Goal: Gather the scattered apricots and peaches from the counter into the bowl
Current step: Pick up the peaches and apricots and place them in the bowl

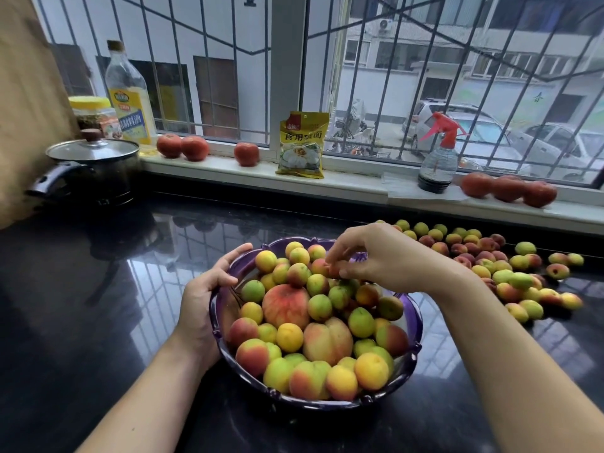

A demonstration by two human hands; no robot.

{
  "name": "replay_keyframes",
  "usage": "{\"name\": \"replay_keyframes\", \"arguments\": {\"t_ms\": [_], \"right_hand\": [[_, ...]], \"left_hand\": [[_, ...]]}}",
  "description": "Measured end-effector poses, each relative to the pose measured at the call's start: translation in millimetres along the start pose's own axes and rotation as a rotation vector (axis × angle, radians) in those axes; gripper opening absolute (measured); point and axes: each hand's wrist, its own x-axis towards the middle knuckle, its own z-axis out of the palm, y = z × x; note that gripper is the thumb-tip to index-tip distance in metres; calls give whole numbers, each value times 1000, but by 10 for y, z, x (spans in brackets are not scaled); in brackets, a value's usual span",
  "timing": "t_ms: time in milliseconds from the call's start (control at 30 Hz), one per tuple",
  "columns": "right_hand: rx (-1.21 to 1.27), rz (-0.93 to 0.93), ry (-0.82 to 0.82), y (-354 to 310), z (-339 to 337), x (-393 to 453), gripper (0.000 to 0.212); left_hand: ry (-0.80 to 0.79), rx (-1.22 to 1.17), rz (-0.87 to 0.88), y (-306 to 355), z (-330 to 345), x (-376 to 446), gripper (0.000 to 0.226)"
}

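- Fingers (340, 268) of the right hand (385, 256) are curled and pinch one small orange-red apricot (334, 269) just over the far side of the round purple glass bowl (412, 317).
- That small fruit is mostly hidden by the fingertips, so I cannot tell which way its stem end points.
- Left hand (204, 299) grips the left rim of the bowl, thumb on the inside and the other fingers wrapped round the outside, to keep it from sliding.
- Inside the bowl is a tall heap of little yellow, green and red apricots, with a few big pink-and-yellow peaches (286, 305) in the middle.
- More small fruit is spread in a loose pile of apricots (500, 273) on the shiny black stone worktop (98, 289), to the right of the bowl and near the window sill.
- I think the fruit is light, round and a bit soft, so it bruises if squeezed hard and rolls away if dropped.
- Best hold is a gentle pinch round the fat middle, then set it down low in a dip of the heap.
- Round fruit has almost no long side, so its pointing matters little.
- Heap looks nearly full, so fruit set on top may tumble off.
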Motion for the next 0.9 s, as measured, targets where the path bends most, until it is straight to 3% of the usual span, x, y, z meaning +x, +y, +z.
{"name": "replay_keyframes", "arguments": {"t_ms": [333, 400, 433, 533, 600, 733, 900], "right_hand": [[-8, 7, -18, -19, 54, 4, 18], [127, 25, -2, 7, -15, -22, 15], [246, 49, 77, 76, -72, -27, 14], [473, 236, 539, 583, -179, 5, 10], [322, 436, 689, 1054, -42, 82, 16], [-181, 572, 393, 1522, 522, 319, 47], [-420, 545, 342, 1480, 549, 655, 53]], "left_hand": [[-3, 3, 1, -6, -3, 7, 67], [-6, -3, 3, -7, -3, 4, 68], [-8, -5, 4, -8, -4, 4, 68], [-11, -2, 10, -7, -5, 15, 68], [-13, -11, 4, -10, -11, 18, 68], [-10, -10, 3, -18, -13, 30, 68], [-7, -9, 7, -24, -24, 56, 66]]}}
